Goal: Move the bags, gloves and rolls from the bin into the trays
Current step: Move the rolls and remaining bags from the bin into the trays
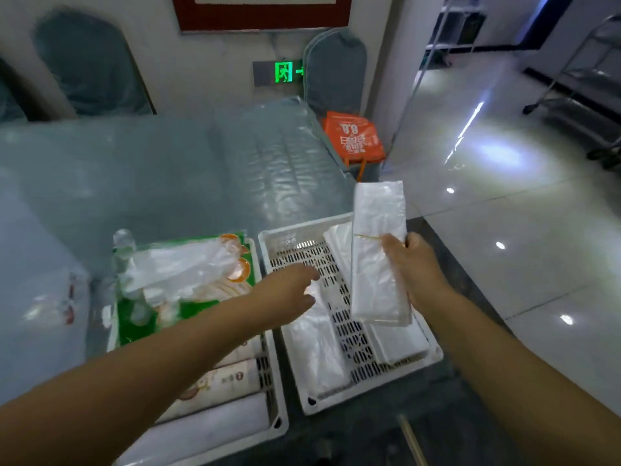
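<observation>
While the right hand [411, 264] grips a flat white pack of bags [378, 253] by its right edge, low and right of centre in the frame, the pack stands nearly upright over the right tray [433, 356], tilted as if to be laid flat. A thin yellow band crosses the pack near the thumb, which presses on its front face. The left hand [289, 290] reaches across from the lower left with fingers loose and holding nothing, hovering over the left half of that tray, just above a clear packet [316, 344]; I judge it is there to shift or steady what already lies inside and make room. Under the held pack, more white packs [396, 344] lie along the tray's right side, so the new one probably joins that stack. The slotted tray floor shows between the two piles.

Left of it, just beside, the left tray [272, 391] holds clear gloves [181, 267] on green and orange printed packs at its far end, and paper-wrapped rolls [218, 381] nearer the camera. Both trays sit on a dark surface [369, 435] at the bottom of the frame. A surface under clear plastic sheet fills the middle left. An orange bag [353, 137] sits above the centre, and glossy floor [504, 213] spreads to the right. No bin is plainly in view.
</observation>
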`<control>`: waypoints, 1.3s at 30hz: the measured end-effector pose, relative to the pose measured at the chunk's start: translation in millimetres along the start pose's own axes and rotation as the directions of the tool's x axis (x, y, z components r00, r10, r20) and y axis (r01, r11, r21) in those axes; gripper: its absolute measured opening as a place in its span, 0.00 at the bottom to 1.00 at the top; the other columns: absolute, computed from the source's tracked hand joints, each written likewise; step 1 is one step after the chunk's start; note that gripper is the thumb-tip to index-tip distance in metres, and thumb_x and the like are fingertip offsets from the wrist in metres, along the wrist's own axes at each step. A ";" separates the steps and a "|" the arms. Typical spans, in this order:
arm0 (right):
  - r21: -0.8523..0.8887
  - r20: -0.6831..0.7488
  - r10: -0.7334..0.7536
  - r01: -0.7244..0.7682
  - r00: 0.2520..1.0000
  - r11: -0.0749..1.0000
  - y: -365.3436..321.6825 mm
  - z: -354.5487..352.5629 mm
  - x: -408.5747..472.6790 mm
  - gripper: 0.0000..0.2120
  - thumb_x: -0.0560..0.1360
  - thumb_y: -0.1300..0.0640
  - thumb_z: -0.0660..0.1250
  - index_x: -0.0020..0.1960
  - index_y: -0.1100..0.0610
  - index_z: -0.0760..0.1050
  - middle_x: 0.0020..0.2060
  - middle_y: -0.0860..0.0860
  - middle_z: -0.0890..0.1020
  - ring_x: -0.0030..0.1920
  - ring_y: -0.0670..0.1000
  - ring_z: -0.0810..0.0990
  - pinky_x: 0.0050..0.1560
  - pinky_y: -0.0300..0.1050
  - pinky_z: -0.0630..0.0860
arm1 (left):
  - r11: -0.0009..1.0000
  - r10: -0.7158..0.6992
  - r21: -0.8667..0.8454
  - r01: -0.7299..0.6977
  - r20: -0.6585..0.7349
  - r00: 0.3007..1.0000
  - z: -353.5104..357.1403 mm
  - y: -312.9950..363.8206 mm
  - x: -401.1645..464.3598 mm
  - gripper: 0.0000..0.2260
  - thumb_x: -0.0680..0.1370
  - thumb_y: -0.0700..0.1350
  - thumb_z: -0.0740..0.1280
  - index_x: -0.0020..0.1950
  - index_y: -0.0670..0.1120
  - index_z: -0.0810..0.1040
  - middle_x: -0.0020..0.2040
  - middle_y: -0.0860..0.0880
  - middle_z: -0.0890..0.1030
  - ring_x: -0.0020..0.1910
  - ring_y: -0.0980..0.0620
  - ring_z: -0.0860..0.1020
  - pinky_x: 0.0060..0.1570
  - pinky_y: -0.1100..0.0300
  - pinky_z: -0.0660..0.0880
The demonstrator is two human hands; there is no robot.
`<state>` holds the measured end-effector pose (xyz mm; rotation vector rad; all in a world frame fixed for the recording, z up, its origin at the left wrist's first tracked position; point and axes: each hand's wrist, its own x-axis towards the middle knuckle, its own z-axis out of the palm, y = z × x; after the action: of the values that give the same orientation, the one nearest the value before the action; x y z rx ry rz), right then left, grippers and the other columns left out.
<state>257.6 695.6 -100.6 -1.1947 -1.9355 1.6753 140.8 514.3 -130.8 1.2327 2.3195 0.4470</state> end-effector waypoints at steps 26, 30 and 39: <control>-0.582 0.259 -0.121 0.254 0.958 0.773 86.3 49.8 -3.1 0.10 0.75 0.49 0.63 0.45 0.52 0.63 0.35 0.47 0.73 0.35 0.48 0.73 0.31 0.42 0.64 | 0.676 0.392 0.575 -0.460 0.247 0.886 43.0 -5.2 -2.9 0.09 0.60 0.44 0.73 0.38 0.53 0.79 0.34 0.55 0.79 0.38 0.52 0.76 0.46 0.62 0.75; -0.523 0.312 -0.101 0.259 0.945 0.812 99.9 67.5 -18.5 0.08 0.75 0.51 0.63 0.48 0.50 0.64 0.40 0.46 0.74 0.38 0.46 0.74 0.33 0.39 0.70 | 0.660 0.394 0.599 -0.453 0.237 0.888 46.2 -5.4 -6.4 0.09 0.59 0.45 0.74 0.36 0.53 0.79 0.31 0.56 0.78 0.36 0.54 0.76 0.45 0.63 0.76; -0.481 0.331 -0.060 0.223 0.942 0.848 108.3 59.7 -13.5 0.05 0.79 0.57 0.54 0.45 0.49 0.65 0.35 0.46 0.72 0.33 0.43 0.70 0.31 0.38 0.64 | 0.669 0.447 0.584 -0.460 0.177 0.877 51.9 -2.7 -4.0 0.06 0.64 0.42 0.71 0.38 0.52 0.79 0.36 0.54 0.80 0.42 0.52 0.78 0.55 0.58 0.75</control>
<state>264.9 642.3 -212.7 -0.9481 -2.7166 1.3645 169.3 512.8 -174.5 2.1417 2.1816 -0.2130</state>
